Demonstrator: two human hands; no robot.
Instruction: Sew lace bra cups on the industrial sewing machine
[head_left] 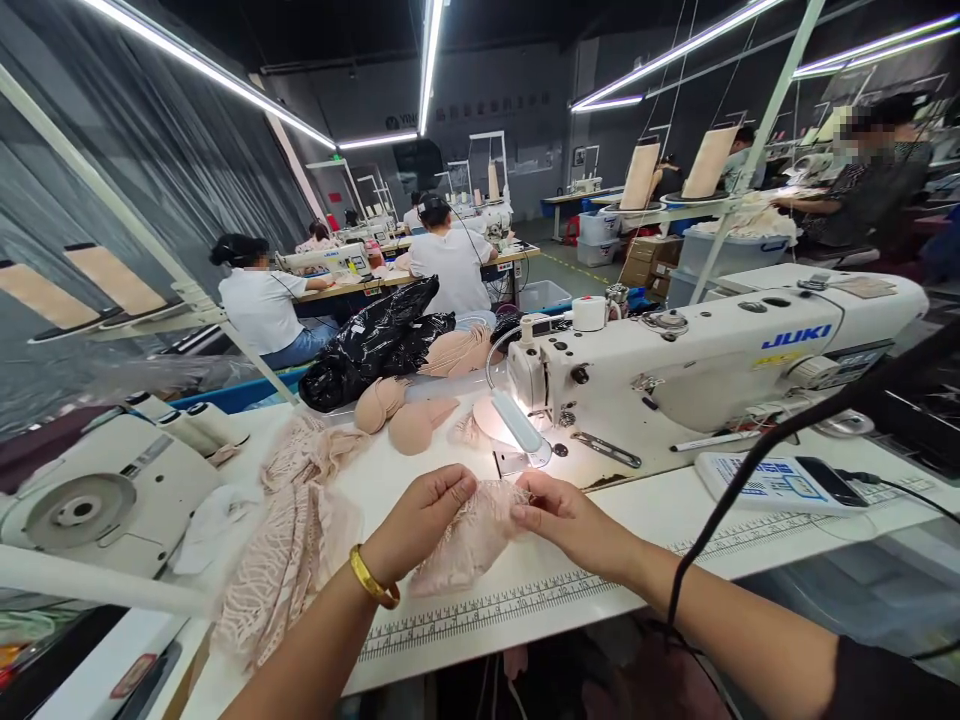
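Between my two hands a piece of pale pink lace fabric [466, 545] is stretched, its lower part hanging over the table. My left hand [435, 508] pinches its upper left edge, a gold bangle on the wrist. At the upper right edge, the fingers of my right hand [551, 512] are closed on the same lace. Just beyond my hands is the lit needle area of a white sewing machine [622, 345]. Beige moulded cups [416, 425] lie behind my left hand. A pile of pink lace [277, 555] rests to the left.
A printed ruler strip [495, 607] runs along the table's front edge. Thread snips [607, 450] and a phone [829, 482] on a white box lie at right. A black plastic bag [367, 340] stands behind the cups. A black cable [720, 510] crosses before my right forearm. People sew beyond.
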